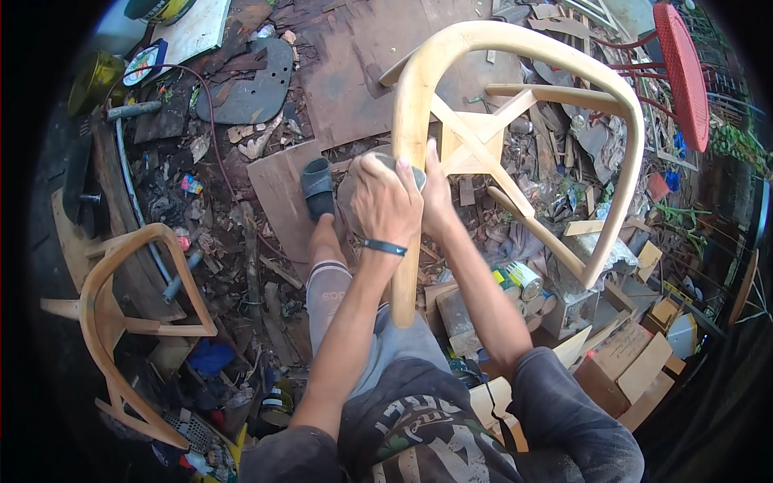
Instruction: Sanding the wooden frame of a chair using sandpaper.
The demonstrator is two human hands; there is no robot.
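A pale bare-wood chair frame (515, 48) with a curved back rail lies tipped across my lap, its legs pointing away. My left hand (385, 200), with a dark band at the wrist, presses a grey sanding pad (407, 171) against the frame's left curved post. My right hand (436, 193) grips that same post just beside it, fingers wrapped round the wood. My left leg stretches forward, with a grey sandal (317, 187) on the foot.
A second bare-wood chair frame (121, 322) lies at the left. Plywood sheets (354, 72), wood scraps and offcuts cover the ground. A red metal stool (683, 72) stands top right. Tins (523, 278), cardboard boxes (628, 370) and a hose (129, 193) lie around.
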